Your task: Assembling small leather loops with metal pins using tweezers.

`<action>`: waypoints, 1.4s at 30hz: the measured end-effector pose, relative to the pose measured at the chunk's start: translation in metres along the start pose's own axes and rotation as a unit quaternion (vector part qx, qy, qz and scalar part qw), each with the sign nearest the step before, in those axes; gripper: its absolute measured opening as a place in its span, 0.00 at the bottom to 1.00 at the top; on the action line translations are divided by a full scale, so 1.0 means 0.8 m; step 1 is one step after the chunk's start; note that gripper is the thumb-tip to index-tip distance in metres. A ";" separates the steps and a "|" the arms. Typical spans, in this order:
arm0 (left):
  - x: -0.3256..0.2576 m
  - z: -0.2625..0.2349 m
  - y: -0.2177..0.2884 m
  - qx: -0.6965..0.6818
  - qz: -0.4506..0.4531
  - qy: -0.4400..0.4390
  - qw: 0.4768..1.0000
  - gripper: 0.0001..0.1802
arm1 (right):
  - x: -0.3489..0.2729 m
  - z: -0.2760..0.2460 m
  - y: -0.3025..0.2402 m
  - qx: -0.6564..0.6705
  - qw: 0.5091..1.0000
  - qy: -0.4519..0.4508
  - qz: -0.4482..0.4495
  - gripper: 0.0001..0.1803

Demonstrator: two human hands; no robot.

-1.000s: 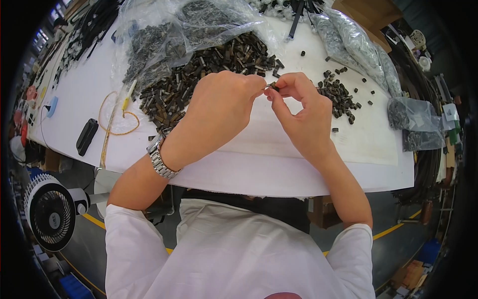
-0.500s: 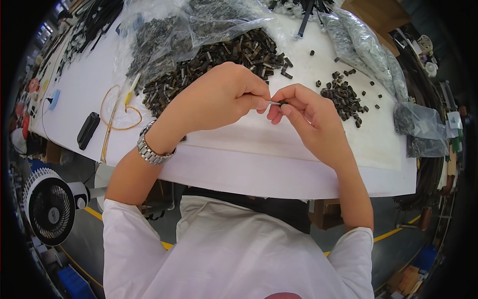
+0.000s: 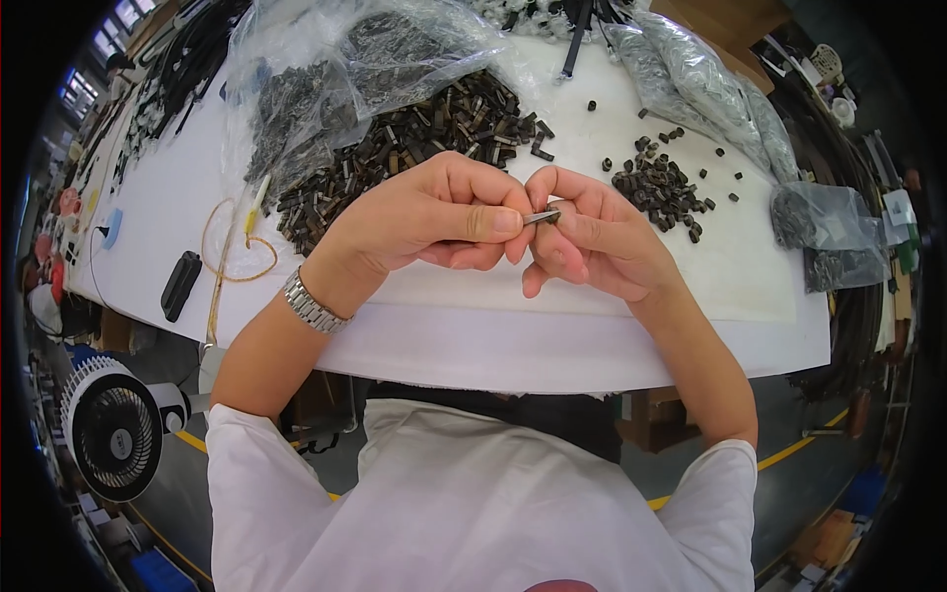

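Small metal pin [image 3: 542, 216] pinched betw. thumb and fingers of L hand [image 3: 434, 212] and R hand [image 3: 582, 237], both closed narrow on it, held above white counter [image 3: 552, 326]. Heap of dark oblong parts [image 3: 414, 138] shown beyond L hand; smaller dark pieces [image 3: 663, 187] near R hand. Clear bags [image 3: 326, 69] lie at rear.

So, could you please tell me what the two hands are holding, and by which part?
A small, thin dark metal piece is pinched between both hands: the left hand grips one end with thumb and fingers, the right hand the other end. Its exact kind cannot be told.
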State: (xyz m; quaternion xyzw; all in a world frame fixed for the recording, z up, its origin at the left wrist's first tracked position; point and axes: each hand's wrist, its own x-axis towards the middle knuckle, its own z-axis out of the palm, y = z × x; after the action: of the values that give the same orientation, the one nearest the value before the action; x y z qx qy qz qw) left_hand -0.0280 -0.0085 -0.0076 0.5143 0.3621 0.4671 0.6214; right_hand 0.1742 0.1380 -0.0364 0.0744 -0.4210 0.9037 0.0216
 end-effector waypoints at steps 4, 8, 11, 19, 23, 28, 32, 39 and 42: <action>0.001 0.002 0.003 0.017 0.005 0.041 0.999 0.16 | 0.001 0.018 -0.016 -0.179 0.977 0.076 -0.083 0.14; 0.000 0.003 0.008 0.016 0.008 0.078 0.997 0.16 | -0.001 0.038 -0.010 -0.378 0.890 0.205 -0.151 0.10; 0.000 0.006 0.011 0.064 0.007 0.107 0.992 0.15 | -0.001 0.044 -0.002 -0.417 0.858 0.247 -0.169 0.08; 0.001 0.015 0.009 0.351 0.081 0.181 0.915 0.11 | -0.003 0.041 0.000 -0.460 0.836 0.272 -0.123 0.06; -0.002 0.015 0.009 0.103 0.006 0.117 0.988 0.12 | -0.003 0.046 -0.015 -0.338 0.911 0.212 -0.101 0.07; 0.001 0.012 0.007 -0.023 -0.032 0.093 0.995 0.13 | -0.005 0.040 -0.009 -0.416 0.870 0.229 -0.132 0.07; -0.001 0.026 0.019 0.205 0.020 0.155 0.966 0.13 | -0.003 0.042 -0.008 -0.396 0.877 0.238 -0.131 0.05; -0.005 0.028 0.026 0.221 -0.005 0.152 0.963 0.14 | -0.001 0.049 -0.007 -0.458 0.844 0.217 -0.175 0.11; -0.005 0.028 0.024 0.245 0.014 0.162 0.956 0.13 | -0.004 0.046 -0.007 -0.504 0.819 0.207 -0.181 0.12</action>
State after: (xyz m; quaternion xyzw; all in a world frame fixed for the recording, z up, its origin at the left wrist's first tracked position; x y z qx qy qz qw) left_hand -0.0122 -0.0188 0.0157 0.5738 0.5537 0.4497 0.4024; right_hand 0.1820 0.1135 -0.0090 -0.0607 -0.7823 0.5393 0.3056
